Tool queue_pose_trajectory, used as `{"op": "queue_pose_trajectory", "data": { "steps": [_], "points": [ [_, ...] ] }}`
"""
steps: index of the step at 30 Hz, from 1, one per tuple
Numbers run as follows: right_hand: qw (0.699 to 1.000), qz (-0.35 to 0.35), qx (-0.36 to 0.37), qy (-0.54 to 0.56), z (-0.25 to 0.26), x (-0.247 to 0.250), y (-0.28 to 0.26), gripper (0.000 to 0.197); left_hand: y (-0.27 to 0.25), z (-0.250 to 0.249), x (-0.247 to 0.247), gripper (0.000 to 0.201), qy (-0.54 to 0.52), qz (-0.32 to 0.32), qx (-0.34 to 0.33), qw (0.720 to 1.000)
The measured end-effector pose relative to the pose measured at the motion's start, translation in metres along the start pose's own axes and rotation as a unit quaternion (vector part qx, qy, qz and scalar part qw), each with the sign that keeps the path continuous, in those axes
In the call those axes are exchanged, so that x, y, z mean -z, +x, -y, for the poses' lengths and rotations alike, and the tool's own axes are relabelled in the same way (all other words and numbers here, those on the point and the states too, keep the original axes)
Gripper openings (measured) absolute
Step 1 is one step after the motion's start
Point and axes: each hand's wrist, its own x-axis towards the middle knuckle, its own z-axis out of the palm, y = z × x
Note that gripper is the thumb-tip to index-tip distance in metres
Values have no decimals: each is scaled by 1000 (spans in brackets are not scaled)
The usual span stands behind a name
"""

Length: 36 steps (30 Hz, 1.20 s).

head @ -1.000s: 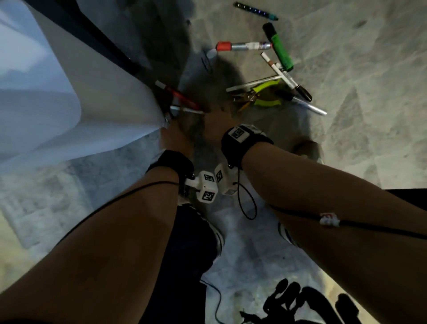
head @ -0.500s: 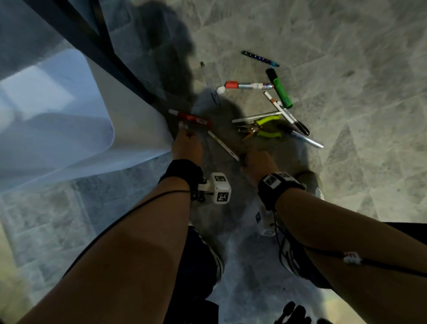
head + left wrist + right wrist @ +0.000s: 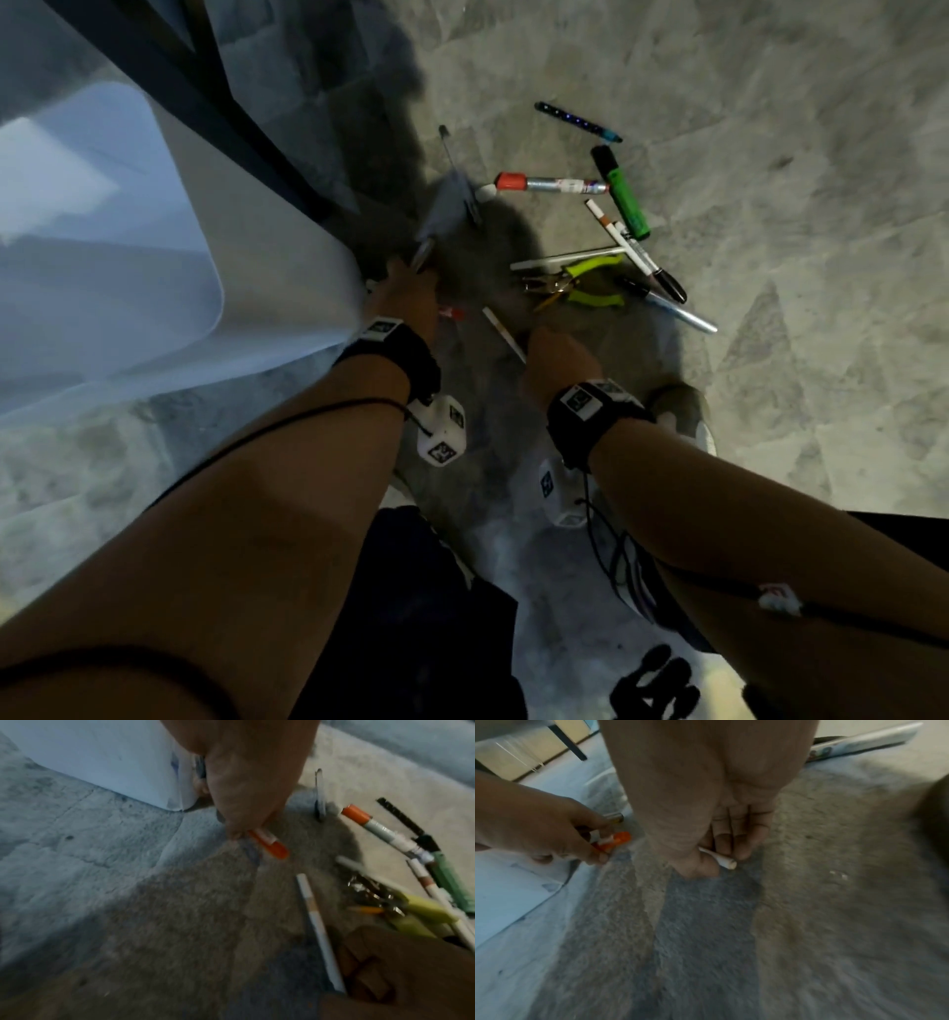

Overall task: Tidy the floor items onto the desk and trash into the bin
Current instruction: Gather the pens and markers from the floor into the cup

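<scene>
On the grey stone floor my left hand grips an orange-capped marker; its cap pokes out below the fist and the grey end sticks out beyond the fingers. In the right wrist view that same left hand holds the marker beside a white sheet. My right hand pinches the near end of a thin white pen between thumb and fingers. The pen slants away toward the left, and the left wrist view shows its shaft just above the floor.
A large white box-like object with a dark frame behind stands at the left. Ahead lie an orange-capped silver marker, green highlighter, dark pen, yellow-handled pliers, white markers and a silver pen. My shoe is at the right.
The hands have drawn apart. My left hand has closed round the orange-capped marker and turned it lengthwise. My right hand has pulled back with the white pen's end.
</scene>
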Motion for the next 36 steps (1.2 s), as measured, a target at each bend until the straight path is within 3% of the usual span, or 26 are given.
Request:
{"op": "queue_pose_trajectory", "data": {
  "steps": [6,9,12,16,19,21,25,27,29,32,36],
  "points": [
    [995,66,-32,67,-20,3,-26,34,-19,-10,0,35,14,32,-80,996],
    [987,86,-38,129,-8,24,-45,16,-33,-26,26,37,-50,60,-96,992],
    [989,76,-3,125,6,56,-66,15,-56,-39,60,36,-98,122,-96,983],
    [989,31,48,135,28,110,-108,12,-101,-39,122,28,-183,112,-122,969],
    [982,35,98,159,42,153,-145,3,-140,-36,177,21,-220,77,-149,961],
    [970,42,140,192,53,185,-175,12,-173,-30,220,23,-246,37,-177,952],
    [940,41,236,241,79,249,-245,20,-248,-14,300,14,-199,-61,-259,943],
    [931,29,284,229,96,277,-282,22,-282,-5,331,21,-188,-132,-287,930],
    [920,11,330,212,111,298,-318,24,-320,1,361,26,-170,-185,-293,922],
    [897,-20,393,201,122,316,-369,18,-373,8,402,37,-158,-201,-270,928],
    [880,-47,435,184,116,312,-416,6,-429,24,437,41,-235,-233,-252,909]
  ]
}}
